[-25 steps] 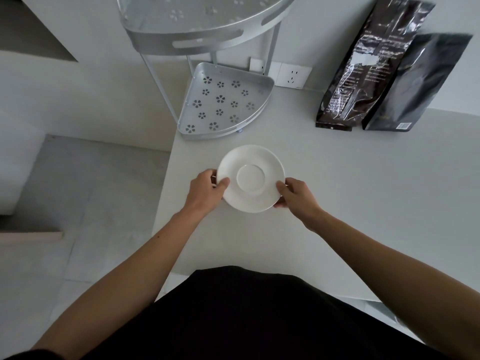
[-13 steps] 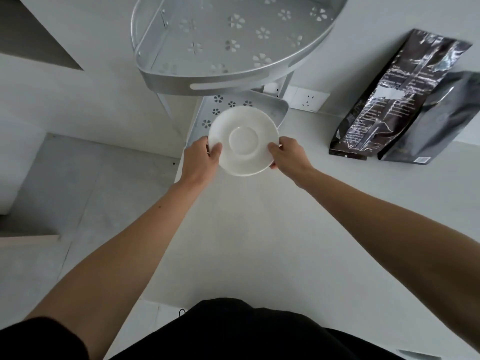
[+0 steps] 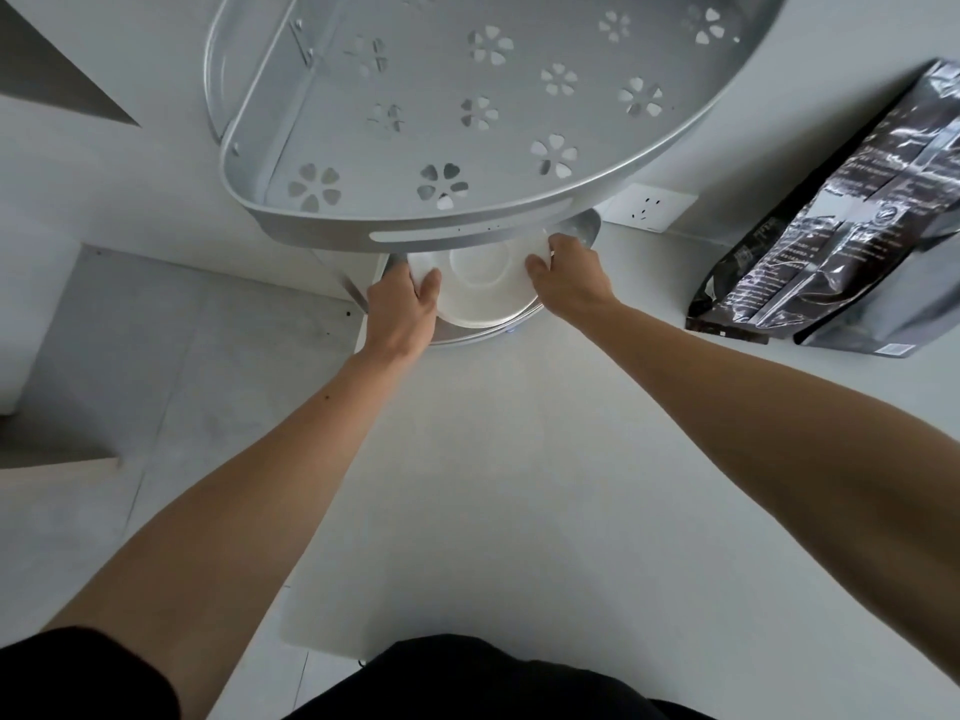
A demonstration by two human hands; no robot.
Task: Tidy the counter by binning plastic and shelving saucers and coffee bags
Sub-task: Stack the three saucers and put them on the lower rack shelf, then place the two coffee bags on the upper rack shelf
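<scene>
Under the upper tray (image 3: 322, 235) of the rack, my left hand (image 3: 402, 309) and right hand (image 3: 569, 280) pinch the saucer (image 3: 483, 298) by opposite rims, over the lower shelf (image 3: 457, 336). I should lower it flat, then release both sides together. The upper tray is empty. Two coffee bags (image 3: 831, 226) wait on the counter (image 3: 493, 485).
</scene>
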